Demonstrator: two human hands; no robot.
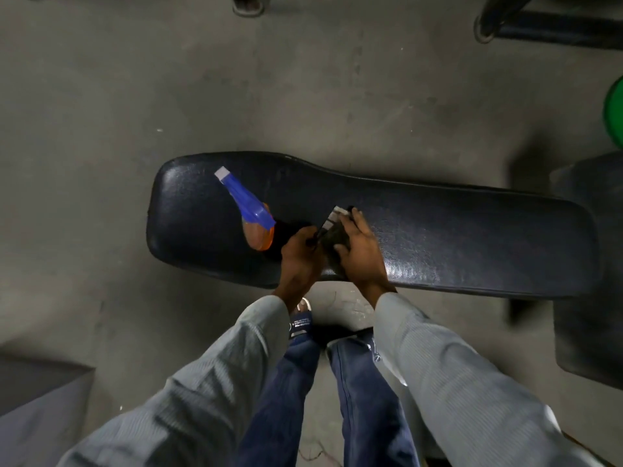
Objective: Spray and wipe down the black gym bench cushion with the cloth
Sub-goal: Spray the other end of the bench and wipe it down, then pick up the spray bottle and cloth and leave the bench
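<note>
The black gym bench cushion (455,237) lies across the middle of the view, its wide end to the left. A spray bottle (251,210) with a blue head and orange body stands on that wide end. A dark folded cloth (332,235) with pale stripes at its far corner lies on the cushion near the front edge. My left hand (300,254) pinches the cloth's left edge. My right hand (359,251) rests on top of the cloth with fingers curled over it. Much of the cloth is hidden under my hands.
Grey concrete floor surrounds the bench. A dark block (37,389) sits at the lower left, dark equipment (586,298) stands at the right, and a green round object (615,112) shows at the right edge. My legs and sandalled foot (301,321) are just in front of the bench.
</note>
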